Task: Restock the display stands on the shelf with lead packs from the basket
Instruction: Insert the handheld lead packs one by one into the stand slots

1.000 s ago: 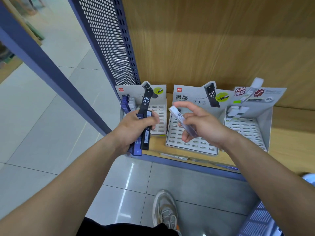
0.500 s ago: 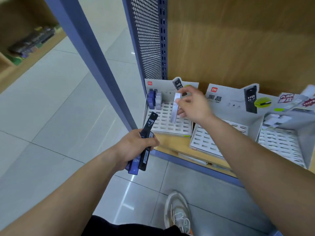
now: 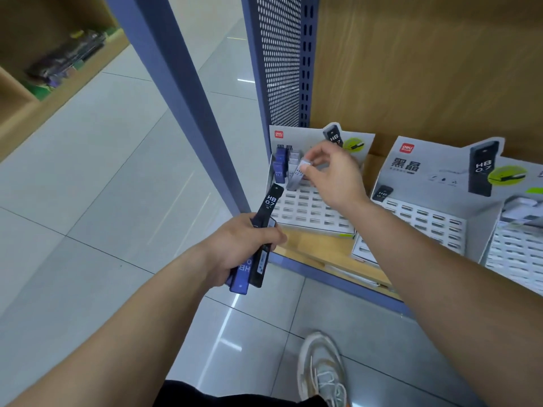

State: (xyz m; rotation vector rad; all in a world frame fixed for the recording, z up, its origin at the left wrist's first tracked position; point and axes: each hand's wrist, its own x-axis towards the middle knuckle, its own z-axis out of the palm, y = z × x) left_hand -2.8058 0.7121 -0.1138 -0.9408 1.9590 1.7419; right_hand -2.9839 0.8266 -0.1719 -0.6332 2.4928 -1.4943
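— Wood-backed shelf [image 3: 323, 248] with blue edge trim, perforated panel [image 3: 279, 60] at its left end, grey tiled floor [image 3: 102, 186] below. What's on it?

— Three card display stands in a row. On the left stand [image 3: 311, 212] the slotted grid is mostly unfilled, with blue packs [image 3: 279, 167] and grey packs [image 3: 293, 158] upright in the back left corner. The middle stand [image 3: 426, 218] shows bare grid. The right stand [image 3: 514, 251] is cut by the frame edge, with pale packs at its back.

— What's the right hand [image 3: 338, 177] doing?

— It's over the left stand's back rows. Thumb and fingertips pinch the top end of a grey lead pack [image 3: 295, 179]. That pack is near upright, lower end at the grid, just beside the standing grey packs. Seated in a slot or not: cannot tell.

— And the left hand [image 3: 241, 245]?

— It's in front of the shelf edge, off the left stand's front corner. Fingers are wrapped round a bundle: a black pack [image 3: 266, 218] marked HB 0.7 sticks out the top, a blue pack [image 3: 241, 277] out the bottom. Bundle count unclear.

— Anything else?

— One shoe [image 3: 323, 368] on the floor. Second shelf unit [image 3: 44, 69] far left, contents blurred.
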